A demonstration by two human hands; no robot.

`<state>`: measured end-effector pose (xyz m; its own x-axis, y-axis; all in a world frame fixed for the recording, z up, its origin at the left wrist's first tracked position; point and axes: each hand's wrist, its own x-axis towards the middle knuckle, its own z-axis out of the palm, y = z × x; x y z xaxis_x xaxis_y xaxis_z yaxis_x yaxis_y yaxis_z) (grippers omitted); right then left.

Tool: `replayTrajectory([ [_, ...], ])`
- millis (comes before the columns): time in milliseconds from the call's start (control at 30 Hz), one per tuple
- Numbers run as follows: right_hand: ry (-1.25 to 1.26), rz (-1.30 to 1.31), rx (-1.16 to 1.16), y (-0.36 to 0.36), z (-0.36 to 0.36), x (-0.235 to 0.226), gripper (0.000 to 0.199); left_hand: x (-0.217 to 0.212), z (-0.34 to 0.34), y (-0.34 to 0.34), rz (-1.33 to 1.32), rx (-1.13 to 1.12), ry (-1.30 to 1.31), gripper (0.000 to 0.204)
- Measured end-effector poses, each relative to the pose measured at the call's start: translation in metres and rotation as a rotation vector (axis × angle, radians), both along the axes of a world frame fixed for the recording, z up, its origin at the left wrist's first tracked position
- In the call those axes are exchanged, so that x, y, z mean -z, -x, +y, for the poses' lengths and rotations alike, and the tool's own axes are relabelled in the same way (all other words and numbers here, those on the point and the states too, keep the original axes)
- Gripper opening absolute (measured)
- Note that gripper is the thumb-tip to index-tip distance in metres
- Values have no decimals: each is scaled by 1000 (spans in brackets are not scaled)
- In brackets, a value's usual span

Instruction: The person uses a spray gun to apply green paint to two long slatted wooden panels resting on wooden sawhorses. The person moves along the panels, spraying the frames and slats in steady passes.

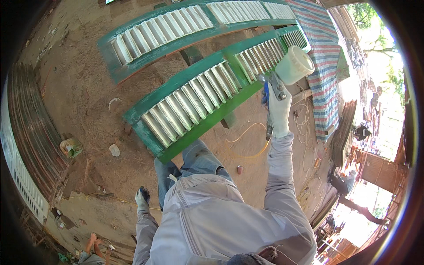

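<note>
The near shutter (198, 97), half green, lies across a trestle. The right hand (279, 110) is closed around the spray gun (276, 84) over its far edge; hold the cup (294, 65) upright, sweep evenly. The left hand (142, 198) hangs empty, fingers loosely together.

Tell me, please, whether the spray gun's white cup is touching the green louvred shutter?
Cannot tell: in the head view the white cup overlaps the green shutter, so no gap or contact shows; the right hand holds the spray gun.
</note>
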<state>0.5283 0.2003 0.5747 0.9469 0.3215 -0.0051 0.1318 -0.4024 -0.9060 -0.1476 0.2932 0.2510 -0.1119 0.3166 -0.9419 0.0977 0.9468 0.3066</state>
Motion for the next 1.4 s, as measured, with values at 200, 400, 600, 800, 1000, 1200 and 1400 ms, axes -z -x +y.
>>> replayTrajectory([
  [200, 32, 38, 82, 13, -2, 3, 23, 5, 34, 41, 30, 9, -55, 31],
  [400, 141, 76, 223, 61, -56, -8, 16, 14, 40, 38, 15, 81, -1, 29],
  [600, 168, 72, 184, 59, -52, -17, 21, 15, 42, 12, -56, 82, -24, 35],
  [800, -40, 35, 73, 20, 4, -12, 22, 17, 52, 2, -56, 77, -64, 34],
  [1000, 5, 23, 113, 29, -6, -8, 18, 17, 48, 11, -101, 102, -59, 41],
  [1200, 218, 37, 246, 75, -61, -16, 18, 15, 42, 12, -40, 92, -15, 41],
  [1400, 92, 32, 211, 66, -49, -8, 22, 17, 59, 1, -69, 156, -94, 36],
])
